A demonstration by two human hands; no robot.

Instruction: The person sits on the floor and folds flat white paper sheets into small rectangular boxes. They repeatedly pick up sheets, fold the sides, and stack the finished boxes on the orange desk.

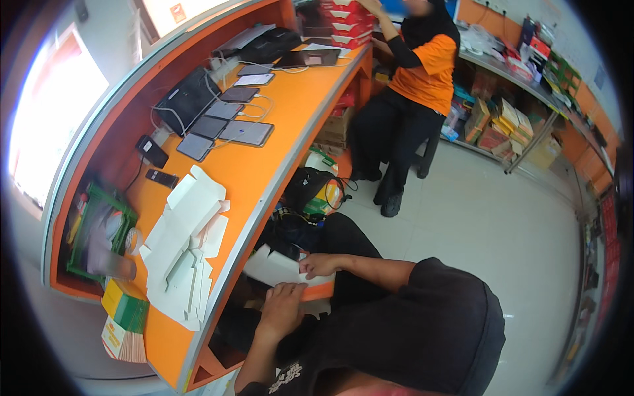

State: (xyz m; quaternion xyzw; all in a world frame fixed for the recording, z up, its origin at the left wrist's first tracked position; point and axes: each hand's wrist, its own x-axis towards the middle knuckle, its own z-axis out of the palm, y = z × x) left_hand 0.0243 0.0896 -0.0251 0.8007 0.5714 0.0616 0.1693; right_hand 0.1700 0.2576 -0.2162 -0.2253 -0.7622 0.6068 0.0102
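White flat cardboard blanks (185, 244), unfolded, matte, lie in loose pile on orange curved counter (264, 158). Green plastic basket (99, 237) at counter's far left. Left hand (281, 309) low in lap, fingers spread flat, pressing on white cardboard piece (274, 267). Right hand (320, 265) just beside, fingers curled, pinching same piece at its edge. Dark tablets (224, 122) in row further along counter. Another person in orange shirt (426, 63) beyond, at red boxes (347, 23).

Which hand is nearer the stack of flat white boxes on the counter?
Left. The left hand lies nearer the stack, just right of the counter edge; the right hand is farther right.
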